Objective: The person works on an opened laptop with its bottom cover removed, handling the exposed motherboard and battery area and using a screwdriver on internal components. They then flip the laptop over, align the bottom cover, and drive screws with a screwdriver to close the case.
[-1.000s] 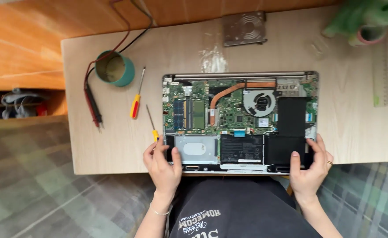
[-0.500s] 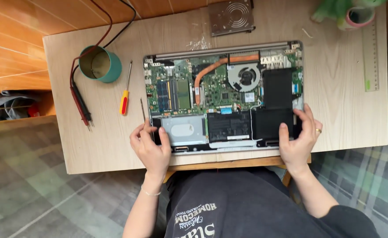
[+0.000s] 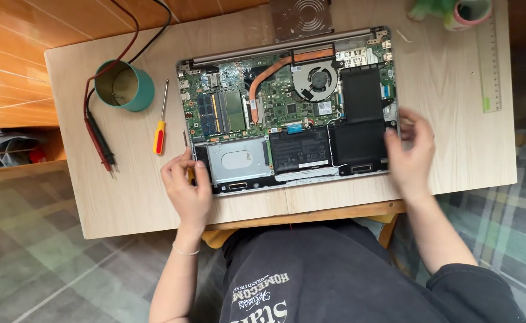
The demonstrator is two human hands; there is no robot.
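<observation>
- The opened laptop (image 3: pixel 290 107) lies bottom-up in the middle of the tabletop (image 3: pixel 454 101), its cover off, so the green board, the copper heat pipe, the fan (image 3: pixel 318 79) and the black battery (image 3: pixel 358 128) are all bare
- The left hand (image 3: pixel 186 186) rests at the laptop's 7 o'clock corner, just beside the silver drive bay (image 3: pixel 239 160); the fingers are bent around the edge and touch the frame, and a thin yellow-handled tool seems to lie under them, but I cannot tell if they grip it
- The right hand (image 3: pixel 409 152) is at the 4 o'clock side, fingers spread and loose, holding nothing, close to the battery's edge and a little blurred
- I judge the step in hand is to set or steady the open chassis, with the inner parts not yet touched
- The next move probably calls for a tool: the red and yellow screwdriver (image 3: pixel 160 128) lies at 9 o'clock of the laptop, near the green cup (image 3: pixel 125 87) and the probe leads (image 3: pixel 98 140)
- A careful, light grip is needed near the board
</observation>
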